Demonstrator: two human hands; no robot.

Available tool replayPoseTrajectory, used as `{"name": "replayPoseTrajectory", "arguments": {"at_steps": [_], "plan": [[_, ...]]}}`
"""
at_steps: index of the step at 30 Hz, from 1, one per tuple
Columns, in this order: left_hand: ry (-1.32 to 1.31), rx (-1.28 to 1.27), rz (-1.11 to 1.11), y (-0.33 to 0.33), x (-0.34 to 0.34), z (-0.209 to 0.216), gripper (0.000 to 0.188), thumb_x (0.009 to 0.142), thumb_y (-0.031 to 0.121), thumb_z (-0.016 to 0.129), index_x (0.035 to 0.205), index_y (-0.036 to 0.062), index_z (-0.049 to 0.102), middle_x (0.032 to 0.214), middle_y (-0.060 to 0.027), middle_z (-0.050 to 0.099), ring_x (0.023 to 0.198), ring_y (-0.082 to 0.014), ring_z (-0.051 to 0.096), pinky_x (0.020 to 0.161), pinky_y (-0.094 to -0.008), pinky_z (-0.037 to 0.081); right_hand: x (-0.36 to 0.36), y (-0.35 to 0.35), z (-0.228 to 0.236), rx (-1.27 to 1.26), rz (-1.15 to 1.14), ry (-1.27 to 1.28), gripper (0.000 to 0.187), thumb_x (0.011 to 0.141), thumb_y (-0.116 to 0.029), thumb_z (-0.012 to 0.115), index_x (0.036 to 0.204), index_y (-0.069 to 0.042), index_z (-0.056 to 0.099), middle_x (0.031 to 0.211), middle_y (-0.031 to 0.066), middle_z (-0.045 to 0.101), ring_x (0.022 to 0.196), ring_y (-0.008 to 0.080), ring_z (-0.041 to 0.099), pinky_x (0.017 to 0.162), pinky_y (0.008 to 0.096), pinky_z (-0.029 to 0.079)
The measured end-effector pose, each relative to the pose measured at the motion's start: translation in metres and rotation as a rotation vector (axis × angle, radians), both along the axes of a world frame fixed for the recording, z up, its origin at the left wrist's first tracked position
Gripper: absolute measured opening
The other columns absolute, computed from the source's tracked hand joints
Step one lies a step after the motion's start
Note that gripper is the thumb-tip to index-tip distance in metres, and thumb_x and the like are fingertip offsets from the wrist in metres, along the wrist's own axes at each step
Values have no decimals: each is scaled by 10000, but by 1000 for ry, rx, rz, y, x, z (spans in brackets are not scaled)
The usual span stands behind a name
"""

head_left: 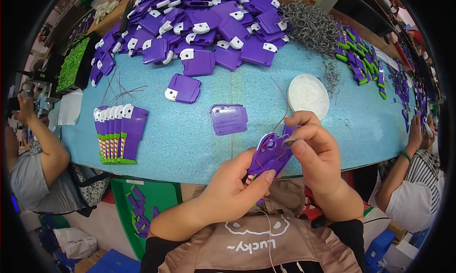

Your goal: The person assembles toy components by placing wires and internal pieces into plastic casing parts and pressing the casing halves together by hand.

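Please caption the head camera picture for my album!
Left hand holds a purple plastic casing, right hand a grey metal coil, at a blue table.

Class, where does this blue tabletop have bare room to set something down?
Bare: between the fanned purple plastic pieces, flat purple plastic plate and left hand; also well right of the round white dish. Crowded: the far side, under heaped purple plastic casings and tangled grey metal rings.
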State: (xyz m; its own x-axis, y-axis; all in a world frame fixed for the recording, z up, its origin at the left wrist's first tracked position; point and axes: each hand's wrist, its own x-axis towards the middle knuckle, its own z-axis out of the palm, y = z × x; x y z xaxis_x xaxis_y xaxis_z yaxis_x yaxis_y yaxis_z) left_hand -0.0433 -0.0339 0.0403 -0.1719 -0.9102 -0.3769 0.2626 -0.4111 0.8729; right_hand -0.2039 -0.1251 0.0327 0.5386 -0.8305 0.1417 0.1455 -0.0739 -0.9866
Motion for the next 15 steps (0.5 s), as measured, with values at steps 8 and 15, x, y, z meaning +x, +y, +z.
{"name": "replayPoseTrajectory", "arguments": {"at_steps": [8, 15], "plan": [[-36, -9, -79, 5, 7, -1, 282, 871, 72, 520, 1140, 7, 465, 912, -48, 619, 659, -55, 554, 566, -202, 458, 9, -11, 13, -755, -28, 346, 220, 665, -68, 727, 860, -75, 625, 1045, 137, 522, 957, 280, 503, 777, 318, 409], [-117, -124, -214, 5, 12, 0, 160, 853, 85, 540, 989, 4, 564, 801, -33, 618, 613, -53, 553, 526, -208, 438, 17, -6, 21, -319, 218, 255, 221, 741, -46, 640, 942, -29, 548, 922, 142, 588, 819, 298, 583, 697, 339, 462]]}}
